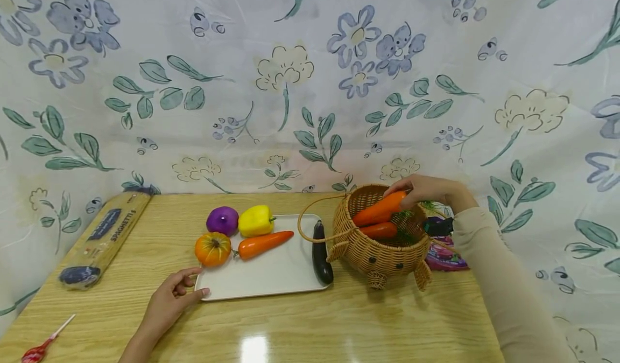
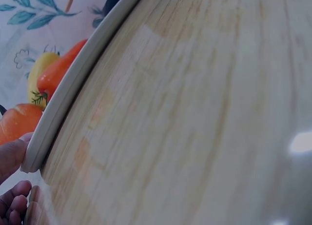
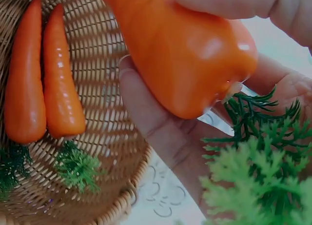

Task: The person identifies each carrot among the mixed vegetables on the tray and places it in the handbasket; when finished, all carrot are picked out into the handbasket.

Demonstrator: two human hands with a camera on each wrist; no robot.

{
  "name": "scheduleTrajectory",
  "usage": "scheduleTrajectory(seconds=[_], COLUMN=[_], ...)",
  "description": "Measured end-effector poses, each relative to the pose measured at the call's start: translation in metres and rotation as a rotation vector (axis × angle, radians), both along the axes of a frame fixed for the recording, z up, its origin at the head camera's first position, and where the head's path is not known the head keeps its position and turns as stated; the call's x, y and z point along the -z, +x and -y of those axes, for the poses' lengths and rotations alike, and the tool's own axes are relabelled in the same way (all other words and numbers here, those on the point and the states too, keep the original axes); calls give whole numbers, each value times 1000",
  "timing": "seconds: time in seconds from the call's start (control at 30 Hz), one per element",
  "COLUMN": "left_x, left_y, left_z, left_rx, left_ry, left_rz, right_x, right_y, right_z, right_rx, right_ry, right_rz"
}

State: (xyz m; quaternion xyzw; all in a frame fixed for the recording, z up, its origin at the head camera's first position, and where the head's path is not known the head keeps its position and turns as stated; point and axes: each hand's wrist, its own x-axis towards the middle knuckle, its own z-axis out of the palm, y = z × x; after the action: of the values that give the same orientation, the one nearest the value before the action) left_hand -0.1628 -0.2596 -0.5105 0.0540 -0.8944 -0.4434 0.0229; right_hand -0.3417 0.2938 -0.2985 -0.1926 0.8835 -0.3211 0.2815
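My right hand (image 1: pixel 421 190) grips a large orange carrot (image 3: pixel 190 54) by its leafy end, over the opening of a wicker basket (image 1: pixel 387 255) with an animal face. Two more carrots (image 3: pixel 24 78) lie inside the basket, green tops attached. At the near left corner of a white tray (image 1: pixel 261 282), my left hand (image 1: pixel 167 301) holds the rim between thumb and fingers. The tray bears a small pumpkin (image 1: pixel 213 249), a yellow bell pepper (image 1: pixel 255 221), a carrot (image 1: pixel 263 245) and an eggplant (image 1: pixel 321 255). A round purple vegetable (image 1: pixel 222 221) sits at its back left corner.
A spaghetti packet (image 1: pixel 106 239) lies at the table's left side, and a red lollipop (image 1: pixel 41 347) at the near left. Partly hidden behind the basket is a purple packet (image 1: pixel 445 252). The basket's handle (image 1: pixel 305 228) leans over the tray's right end. Floral cloth (image 1: pixel 310 83) hangs behind.
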Motion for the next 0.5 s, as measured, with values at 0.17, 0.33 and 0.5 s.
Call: scheduleTrajectory(seconds=[0.17,0.33,0.5], left_x=[1,0,-1], left_y=[-1,-1,-1], left_z=[-1,-2,-1], left_rx=[-2,-3,-9], left_ry=[6,6,2], left_rz=[-18,-14,-4], right_x=[2,11,21], right_y=[-6,-14,-21], right_z=[13,21,28], right_rx=[-28,-58,-94], right_ry=[38,33,34], right_rz=[27,63,87])
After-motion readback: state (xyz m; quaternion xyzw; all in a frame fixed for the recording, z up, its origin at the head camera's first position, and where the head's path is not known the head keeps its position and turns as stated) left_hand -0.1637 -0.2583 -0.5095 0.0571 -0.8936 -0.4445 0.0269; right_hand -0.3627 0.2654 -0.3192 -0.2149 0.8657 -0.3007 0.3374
